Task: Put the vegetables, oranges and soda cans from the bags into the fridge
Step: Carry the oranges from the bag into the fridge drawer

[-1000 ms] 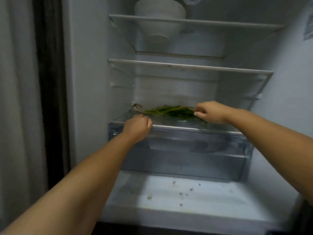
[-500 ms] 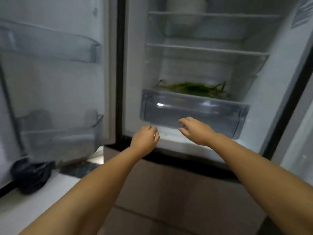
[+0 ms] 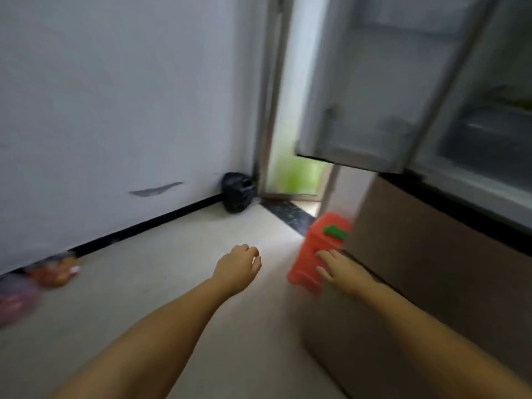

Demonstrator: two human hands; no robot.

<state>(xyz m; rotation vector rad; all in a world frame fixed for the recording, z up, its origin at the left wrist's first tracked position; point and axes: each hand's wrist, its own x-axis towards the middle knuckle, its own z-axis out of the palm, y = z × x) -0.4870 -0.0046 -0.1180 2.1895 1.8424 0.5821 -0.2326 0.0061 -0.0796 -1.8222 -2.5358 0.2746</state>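
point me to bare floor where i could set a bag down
Bare floor runs from the left hand back to the black bag in the corner. Crowded spots: the bags by the left wall, and the red bag against the fridge, in front of the right hand.

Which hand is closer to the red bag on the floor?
Right. The right hand reaches over the red bag; contact is unclear. The left hand hangs apart, to its left.

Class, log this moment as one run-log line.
left hand: open, empty | right hand: open, by red bag | fridge door: open | greens: in bag
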